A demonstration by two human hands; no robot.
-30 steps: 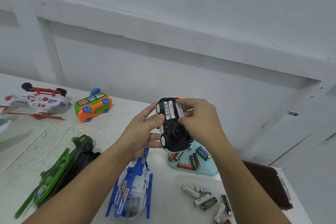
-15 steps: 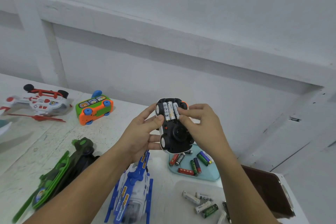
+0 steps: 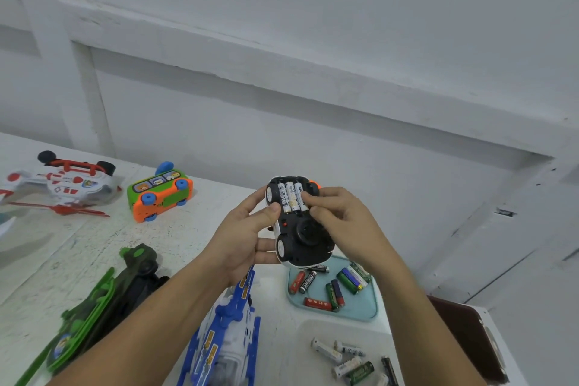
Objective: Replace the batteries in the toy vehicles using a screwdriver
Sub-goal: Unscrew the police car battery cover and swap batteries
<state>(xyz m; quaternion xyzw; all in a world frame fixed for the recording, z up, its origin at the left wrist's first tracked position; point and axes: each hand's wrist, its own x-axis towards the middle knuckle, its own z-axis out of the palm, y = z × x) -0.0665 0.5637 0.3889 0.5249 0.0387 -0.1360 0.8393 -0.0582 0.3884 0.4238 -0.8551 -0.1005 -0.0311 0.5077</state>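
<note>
Above the white table (image 3: 194, 229), a toy car (image 3: 302, 236) is held upside down, its black underside facing the camera. Its compartment is uncovered, and three batteries (image 3: 289, 197) lie side by side in it. The left hand (image 3: 241, 238) grips the car's left side, thumb on the underside just beside the batteries. The right hand (image 3: 344, 219) wraps the other side with its index fingertip on the rightmost battery; its remaining fingers are hidden behind the car.

Below the car sits a teal tray (image 3: 360, 312) of loose mixed batteries (image 3: 332, 288) – its near-left corner is covered by the car. Nearer, a white tray (image 3: 305, 330) with more batteries runs off the bottom edge. A blue-and-white toy (image 3: 225, 341) lies partly under the left forearm. A green toy (image 3: 103, 301), an orange-and-green bus (image 3: 159, 194) and a red-and-white helicopter (image 3: 62, 182) – cut by the left edge – lie farther left. A dark brown object (image 3: 466, 335) sits behind the right forearm, too hidden to identify.
</note>
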